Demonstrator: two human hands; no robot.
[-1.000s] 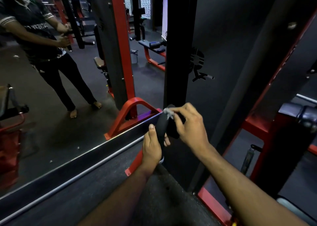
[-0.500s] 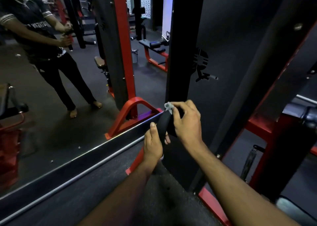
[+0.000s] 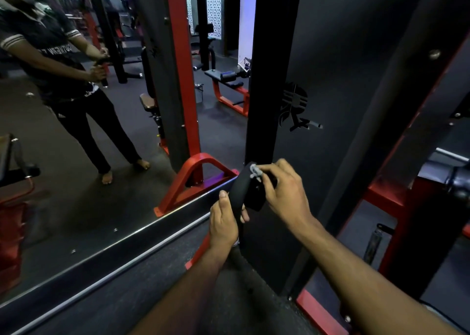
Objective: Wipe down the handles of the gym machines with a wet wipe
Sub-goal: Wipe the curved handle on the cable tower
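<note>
From the head camera, looking down along both bare forearms, the left hand (image 3: 223, 222) is wrapped round the lower part of a black handle (image 3: 239, 192), thumb lying up along its near side and fingers curled behind it; the handle stands nearly upright, leaning a little to the right at the top, in front of a black upright post (image 3: 264, 80) of the gym machine; the right hand (image 3: 284, 192) reaches in from the right and pinches a small crumpled grey wet wipe (image 3: 255, 171) between thumb and fingertips, pressing it against the top end of the handle, so the wipe sits at the handle's upper tip, just above the left hand's thumb; a dark block hangs beside the handle under the right hand's fingers, and whether it is part of the handle cannot be told; to the left a large wall mirror (image 3: 76, 194) with a metal lower edge reflects a person in a dark shirt and dark trousers, barefoot, holding the same pose; a red arched foot (image 3: 193, 179) of the frame stands at the mirror's base; a red-framed bench (image 3: 229, 90) shows further back; the floor (image 3: 157, 296) is dark and speckled.
</note>
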